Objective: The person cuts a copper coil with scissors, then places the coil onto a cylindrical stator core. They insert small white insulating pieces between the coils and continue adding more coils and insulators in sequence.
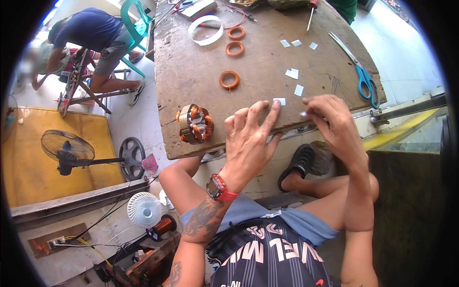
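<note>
My left hand (249, 143) lies over the near edge of the wooden table, its fingers stretched and spread. Its index fingertip touches a small white paper piece (281, 102). A little to the right, my right hand (338, 125) is closed in a pinch around a small white piece (303, 114), mostly hidden by the fingers. Beyond the hands lie several more white paper pieces, one of them the nearest loose piece (299, 90). Left of my left hand stands a motor stator (195, 124) wound with copper coils. A copper wire coil (229, 80) lies farther back.
Blue-handled scissors (364, 81) lie at the table's right side. Toward the back are two more copper coils (234, 49), a white ring (195, 32) and a screwdriver (311, 14). Fans (145, 209) stand at lower left. Another person (91, 33) bends over at upper left.
</note>
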The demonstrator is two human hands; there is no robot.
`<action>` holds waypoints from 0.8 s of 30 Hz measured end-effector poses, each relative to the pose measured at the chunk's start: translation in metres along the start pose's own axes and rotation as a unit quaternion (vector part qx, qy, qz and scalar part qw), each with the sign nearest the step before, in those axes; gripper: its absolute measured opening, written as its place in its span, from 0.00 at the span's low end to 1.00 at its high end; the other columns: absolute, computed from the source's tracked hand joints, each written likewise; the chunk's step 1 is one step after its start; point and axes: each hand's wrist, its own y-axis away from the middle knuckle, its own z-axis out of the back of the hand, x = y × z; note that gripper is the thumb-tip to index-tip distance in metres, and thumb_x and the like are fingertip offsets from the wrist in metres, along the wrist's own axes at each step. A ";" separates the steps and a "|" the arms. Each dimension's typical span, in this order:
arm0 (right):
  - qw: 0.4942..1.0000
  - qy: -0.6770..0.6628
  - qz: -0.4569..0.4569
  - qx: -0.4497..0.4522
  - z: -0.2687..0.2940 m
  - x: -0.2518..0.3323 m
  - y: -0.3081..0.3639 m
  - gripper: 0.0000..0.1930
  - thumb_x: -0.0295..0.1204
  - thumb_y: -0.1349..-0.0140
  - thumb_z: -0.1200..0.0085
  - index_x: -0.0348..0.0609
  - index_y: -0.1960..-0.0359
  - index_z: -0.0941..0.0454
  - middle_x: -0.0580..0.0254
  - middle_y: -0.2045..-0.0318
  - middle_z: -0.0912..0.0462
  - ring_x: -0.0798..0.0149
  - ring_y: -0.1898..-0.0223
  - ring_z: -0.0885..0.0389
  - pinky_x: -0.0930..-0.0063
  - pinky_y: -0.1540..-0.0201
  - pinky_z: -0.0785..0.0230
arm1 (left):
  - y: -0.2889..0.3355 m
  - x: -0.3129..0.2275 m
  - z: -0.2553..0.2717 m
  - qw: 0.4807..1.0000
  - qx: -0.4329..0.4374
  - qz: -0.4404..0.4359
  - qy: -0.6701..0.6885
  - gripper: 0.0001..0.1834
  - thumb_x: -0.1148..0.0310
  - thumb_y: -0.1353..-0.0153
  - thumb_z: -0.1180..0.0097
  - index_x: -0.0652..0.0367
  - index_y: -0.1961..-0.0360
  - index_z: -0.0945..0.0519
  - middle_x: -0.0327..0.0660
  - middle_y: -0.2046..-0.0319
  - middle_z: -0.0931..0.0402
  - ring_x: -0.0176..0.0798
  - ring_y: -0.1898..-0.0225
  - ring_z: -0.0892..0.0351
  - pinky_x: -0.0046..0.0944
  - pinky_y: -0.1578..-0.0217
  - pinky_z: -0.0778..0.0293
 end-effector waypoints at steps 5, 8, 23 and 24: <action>0.999 0.039 -0.006 -0.038 -0.021 -0.009 -0.022 0.10 0.21 0.31 0.42 0.43 0.50 0.18 0.58 0.56 0.13 0.52 0.49 0.19 0.57 0.40 0.31 | 0.003 0.003 -0.012 0.998 -0.066 -0.018 0.012 0.30 0.60 0.42 0.25 0.44 0.36 0.17 0.31 0.43 0.23 0.41 0.43 0.30 0.45 0.41 0.39; 0.993 0.053 -0.003 -0.107 -0.023 -0.012 -0.037 0.10 0.20 0.29 0.42 0.42 0.49 0.19 0.57 0.58 0.13 0.57 0.54 0.18 0.64 0.45 0.28 | 0.010 0.000 -0.008 0.988 -0.110 -0.050 0.099 0.22 0.68 0.40 0.27 0.48 0.43 0.14 0.31 0.51 0.18 0.41 0.47 0.23 0.44 0.45 0.32; 0.778 -0.565 -0.264 0.076 -0.054 0.082 0.002 0.14 0.26 0.27 0.37 0.35 0.43 0.16 0.61 0.58 0.10 0.74 0.55 0.14 0.77 0.51 0.21 | 0.063 -0.008 0.029 0.749 -0.113 0.275 0.591 0.17 0.75 0.28 0.35 0.67 0.41 0.20 0.41 0.56 0.14 0.32 0.53 0.13 0.30 0.51 0.19; 0.782 -0.561 -0.261 0.069 -0.057 0.082 0.002 0.13 0.26 0.27 0.37 0.35 0.44 0.16 0.61 0.58 0.10 0.74 0.55 0.14 0.77 0.51 0.21 | 0.063 -0.007 0.030 0.760 -0.109 0.273 0.579 0.16 0.75 0.28 0.35 0.67 0.42 0.19 0.41 0.55 0.13 0.32 0.53 0.13 0.30 0.51 0.19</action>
